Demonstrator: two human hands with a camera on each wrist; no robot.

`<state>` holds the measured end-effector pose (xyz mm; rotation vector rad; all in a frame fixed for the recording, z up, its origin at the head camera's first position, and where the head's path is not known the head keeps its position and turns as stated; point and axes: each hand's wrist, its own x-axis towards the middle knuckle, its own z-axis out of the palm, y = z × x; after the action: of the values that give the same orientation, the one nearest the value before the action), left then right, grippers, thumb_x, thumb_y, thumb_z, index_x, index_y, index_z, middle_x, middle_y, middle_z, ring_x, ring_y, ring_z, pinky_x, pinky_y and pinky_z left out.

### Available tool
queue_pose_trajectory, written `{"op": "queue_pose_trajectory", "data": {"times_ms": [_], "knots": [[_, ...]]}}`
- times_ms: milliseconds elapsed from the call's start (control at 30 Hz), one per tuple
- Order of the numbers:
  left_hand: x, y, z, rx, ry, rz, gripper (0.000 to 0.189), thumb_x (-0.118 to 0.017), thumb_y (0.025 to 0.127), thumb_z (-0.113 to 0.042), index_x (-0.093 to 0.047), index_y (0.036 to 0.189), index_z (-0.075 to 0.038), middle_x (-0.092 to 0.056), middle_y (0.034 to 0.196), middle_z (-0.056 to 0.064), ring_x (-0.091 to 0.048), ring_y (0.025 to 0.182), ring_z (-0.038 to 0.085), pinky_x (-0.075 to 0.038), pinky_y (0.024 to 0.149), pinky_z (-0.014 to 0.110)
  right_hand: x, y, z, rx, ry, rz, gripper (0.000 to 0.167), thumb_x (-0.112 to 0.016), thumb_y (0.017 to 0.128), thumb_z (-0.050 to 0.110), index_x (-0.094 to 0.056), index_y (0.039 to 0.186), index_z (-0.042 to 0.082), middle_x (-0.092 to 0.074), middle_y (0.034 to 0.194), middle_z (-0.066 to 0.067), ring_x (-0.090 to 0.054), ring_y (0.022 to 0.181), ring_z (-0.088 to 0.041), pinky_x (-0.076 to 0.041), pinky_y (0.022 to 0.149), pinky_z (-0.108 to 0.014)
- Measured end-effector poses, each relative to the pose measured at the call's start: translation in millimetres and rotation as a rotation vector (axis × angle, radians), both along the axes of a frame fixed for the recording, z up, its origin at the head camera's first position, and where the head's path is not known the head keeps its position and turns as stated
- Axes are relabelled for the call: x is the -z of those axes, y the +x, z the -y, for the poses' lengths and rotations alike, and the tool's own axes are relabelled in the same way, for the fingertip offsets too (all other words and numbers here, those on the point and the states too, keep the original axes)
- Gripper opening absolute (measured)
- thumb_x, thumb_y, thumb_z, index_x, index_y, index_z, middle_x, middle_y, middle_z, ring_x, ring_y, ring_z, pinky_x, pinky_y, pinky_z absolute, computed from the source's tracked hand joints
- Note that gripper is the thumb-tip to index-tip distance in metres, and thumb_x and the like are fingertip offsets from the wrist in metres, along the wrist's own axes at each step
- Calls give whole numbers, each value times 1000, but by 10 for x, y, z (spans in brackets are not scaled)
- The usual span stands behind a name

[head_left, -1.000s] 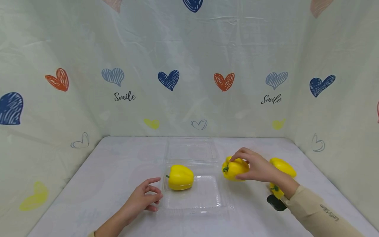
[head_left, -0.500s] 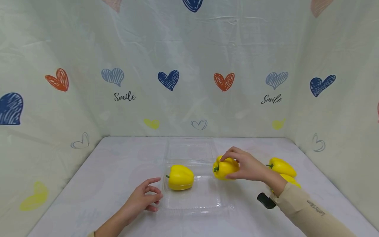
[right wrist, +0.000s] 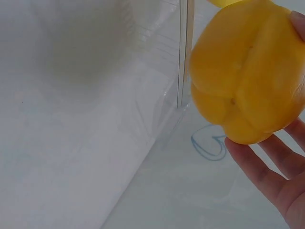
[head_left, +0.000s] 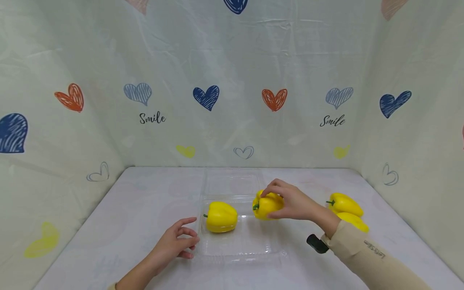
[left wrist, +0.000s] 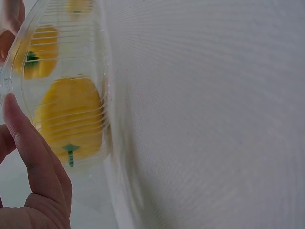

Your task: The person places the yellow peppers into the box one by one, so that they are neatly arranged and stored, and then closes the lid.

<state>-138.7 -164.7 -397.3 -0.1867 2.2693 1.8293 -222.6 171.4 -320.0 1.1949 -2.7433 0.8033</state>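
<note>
My right hand (head_left: 290, 200) grips a yellow bell pepper (head_left: 267, 206) between thumb and fingers, above the right side of a clear plastic clamshell container (head_left: 239, 247). In the right wrist view the held pepper (right wrist: 248, 71) shows its lobed bottom, fingers curled against it. A second yellow bell pepper (head_left: 221, 217) lies inside the container at the left, its green stem pointing left. Beside the container's left edge is my left hand (head_left: 175, 241), fingers loosely bent, holding nothing. In the left wrist view its fingertip (left wrist: 12, 102) is at the clear wall, with the pepper (left wrist: 71, 119) visible through it.
Two more yellow peppers, one behind (head_left: 344, 203) and one in front (head_left: 353, 221), lie on the table at the right, partly behind my right forearm. The container's lid (head_left: 233, 183) lies folded back toward the rear curtain. A black wrist device (head_left: 317, 243) sits under my right sleeve.
My right hand has moved left with the pepper, from beside the container to over its right part. The left hand and the pepper in the container have stayed put.
</note>
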Motion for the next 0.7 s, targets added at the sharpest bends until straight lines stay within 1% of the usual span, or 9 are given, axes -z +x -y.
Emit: {"op": "queue_pose_trajectory", "data": {"times_ms": [300, 700], "knots": [[8, -4, 0, 0, -2, 2, 61, -70, 83, -10, -40, 136, -4, -55, 94, 10, -56, 69, 22, -56, 60, 37, 23, -20, 107, -12, 0, 11, 40, -82, 70, 21, -62, 105, 19, -50, 106, 4, -51, 97, -17, -48, 87, -37], [-1, -4, -9, -15, -5, 13, 61, -70, 83, -10, -41, 136, -5, -55, 94, 10, -55, 69, 22, -56, 60, 36, 124, -55, 249, -17, 29, 77, 38, -81, 71, 23, -63, 105, 20, -49, 106, 5, -51, 97, -17, -47, 89, -38]]}}
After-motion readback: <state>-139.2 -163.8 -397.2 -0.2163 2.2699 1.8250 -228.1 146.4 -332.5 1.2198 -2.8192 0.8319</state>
